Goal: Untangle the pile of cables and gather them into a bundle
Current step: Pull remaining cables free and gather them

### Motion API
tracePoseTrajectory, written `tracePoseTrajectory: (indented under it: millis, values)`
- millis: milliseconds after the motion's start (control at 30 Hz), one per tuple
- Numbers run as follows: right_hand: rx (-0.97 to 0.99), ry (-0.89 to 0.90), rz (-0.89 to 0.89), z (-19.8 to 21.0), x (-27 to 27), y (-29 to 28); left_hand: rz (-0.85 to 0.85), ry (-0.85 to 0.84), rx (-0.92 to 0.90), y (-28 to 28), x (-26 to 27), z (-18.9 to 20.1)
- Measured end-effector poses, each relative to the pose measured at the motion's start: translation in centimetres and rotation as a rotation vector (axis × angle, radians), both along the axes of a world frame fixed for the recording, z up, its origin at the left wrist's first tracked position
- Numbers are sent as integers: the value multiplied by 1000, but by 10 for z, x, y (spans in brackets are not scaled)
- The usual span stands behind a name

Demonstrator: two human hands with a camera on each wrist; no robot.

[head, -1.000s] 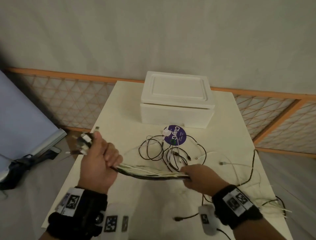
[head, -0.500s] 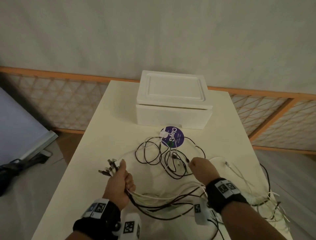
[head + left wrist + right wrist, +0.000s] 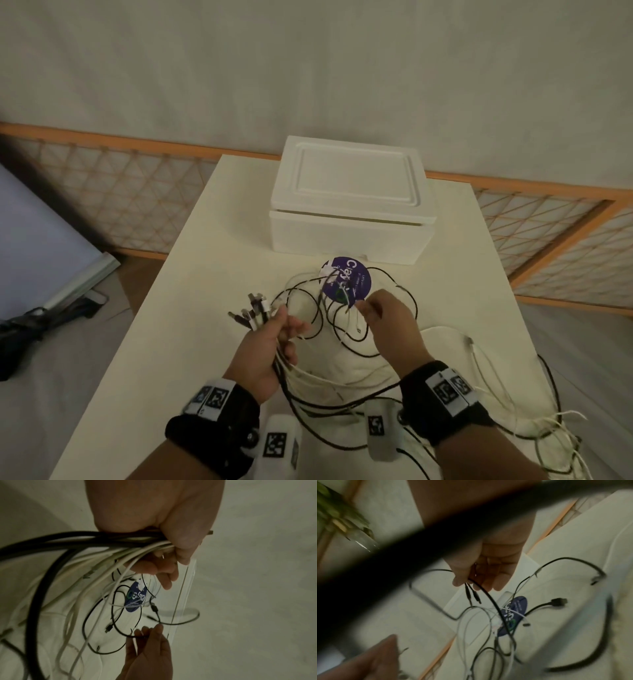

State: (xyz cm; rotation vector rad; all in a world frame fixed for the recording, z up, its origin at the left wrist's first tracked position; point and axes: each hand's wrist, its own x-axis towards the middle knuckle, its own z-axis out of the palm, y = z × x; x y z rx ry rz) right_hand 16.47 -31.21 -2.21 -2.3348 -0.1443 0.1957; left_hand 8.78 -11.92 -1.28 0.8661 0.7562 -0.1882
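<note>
1. Stood mid-task: part of the cables gathered, part still snarled on the table
2. Left hand clenched round a bundle of cables, black and white together, plug ends fanning out past the thumb side, above the near half of the table
3. Trailing lengths of that bundle drooped from the fist, looped under both wrists and ran off toward the right table edge
4. Right hand pinched thin black cable ends between thumb and fingertips, raised just over the loose tangle
5. That tangle lay in front of the white foam box, partly over a round purple label
6. Judged step: picking another end free of the tangle to add to the held bunch
7. Judged next move: carry the pinched ends across to the left fist, draw the cord slowly so loops slip open and not tight, open the left fingers only enough to admit them
8. Risk, as judged: a hard pull could drag the whole tangle or knot it
</note>
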Motion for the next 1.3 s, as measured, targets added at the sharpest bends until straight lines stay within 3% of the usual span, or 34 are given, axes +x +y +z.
tracePoseTrajectory:
  millis: [200,367,667,833,967,1033,1133,1300]
  values:
    - [389,-16,30,24,-25,32,-21,-40,-43,-12,5,6]
    - [208,-64,209,23,-33,50,1,-77,-97,-13,4,13]
    - [110,53,498,28,-45,55,18,-205,-48,-3,-2,18]
    - [-10,-92,605,37,-34,60,-34,-188,54,-9,-4,16]
    - [-150,-157,736,44,-40,62,110,-157,-47,-9,1,28]
    - [-174,-172,654,50,-34,51,237,-195,-149,0,2,34]
    - [-159,-202,345,50,-7,17,413,-250,-237,30,-3,31]
    - [-213,-411,134,55,27,-21,393,-191,-217,76,-25,6]
